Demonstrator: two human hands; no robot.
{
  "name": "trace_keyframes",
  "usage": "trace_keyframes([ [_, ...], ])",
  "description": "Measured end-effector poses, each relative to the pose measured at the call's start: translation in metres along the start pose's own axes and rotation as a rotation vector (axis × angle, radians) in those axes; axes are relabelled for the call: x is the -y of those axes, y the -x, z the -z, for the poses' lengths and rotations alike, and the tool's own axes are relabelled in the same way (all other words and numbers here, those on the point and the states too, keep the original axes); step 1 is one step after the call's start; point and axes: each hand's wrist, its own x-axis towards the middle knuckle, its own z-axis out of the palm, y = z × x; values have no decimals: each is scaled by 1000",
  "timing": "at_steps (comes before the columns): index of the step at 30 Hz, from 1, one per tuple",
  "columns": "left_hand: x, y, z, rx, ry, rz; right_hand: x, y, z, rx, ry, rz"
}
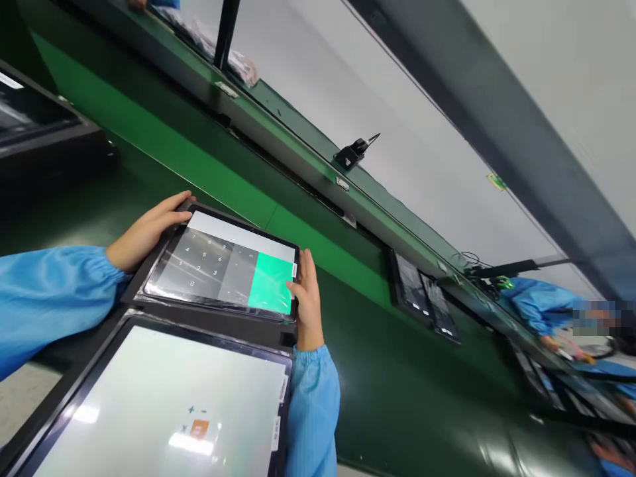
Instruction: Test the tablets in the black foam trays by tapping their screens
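Note:
A tablet [218,265] with a calculator keypad and a bright green block on its screen lies in the far half of a black tray [209,321]. My left hand [152,228] grips the far left corner of the tray and tablet, thumb along the edge. On the right side, my right hand [308,301] holds the edge, its thumb on the tablet's rim by a white label. Nearer to me, a second tablet [163,391] shows a pale screen with a small orange calculator icon. Both my sleeves are blue.
Two more tablets [422,291] lie on the green bench [377,371] to the right. Black trays [44,132] stand at the left. A small black holder [350,156] sits on the shelf. A co-worker's blue sleeve [536,301] shows at the far right.

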Motion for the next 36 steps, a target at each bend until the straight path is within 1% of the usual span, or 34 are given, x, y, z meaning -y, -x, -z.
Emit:
trace_keyframes([
  [2, 1, 4, 4, 13, 13, 45, 4, 6, 1, 28, 21, 5],
  [5, 2, 7, 10, 67, 7, 82, 11, 16, 4, 84, 41, 6],
  [8, 1, 9, 11, 56, -43, 89, 16, 21, 6, 139, 59, 0],
  [9, -1, 10, 11, 42, -67, 90, 18, 21, 5, 133, 59, -2],
  [11, -3, 12, 9, 30, -120, 84, 19, 21, 2, 82, 51, -4],
  [14, -4, 12, 8, 46, -197, 69, 18, 19, -3, -3, 51, -13],
  [16, -2, 11, 10, 74, -233, 44, 16, 18, -3, 0, 36, -7],
  [19, 2, 8, 12, 120, -259, -16, 10, 17, 4, 68, -17, 20],
  [21, 2, 6, 12, 139, -259, -43, 6, 16, 8, 91, -47, 44],
  [23, 0, 4, 10, 149, -272, -54, 5, 15, 9, 83, -67, 51],
  [29, -7, 1, 2, 110, -461, -111, 12, 15, 0, 13, -145, 21],
  [31, -8, 2, 3, 121, -410, -102, 14, 15, -2, 3, -166, 28],
  [34, -7, 3, 8, 158, -231, -30, 14, 16, -1, -18, -190, 29],
  [36, -4, 3, 12, 165, -160, -18, 12, 17, 1, -7, -195, 24],
])
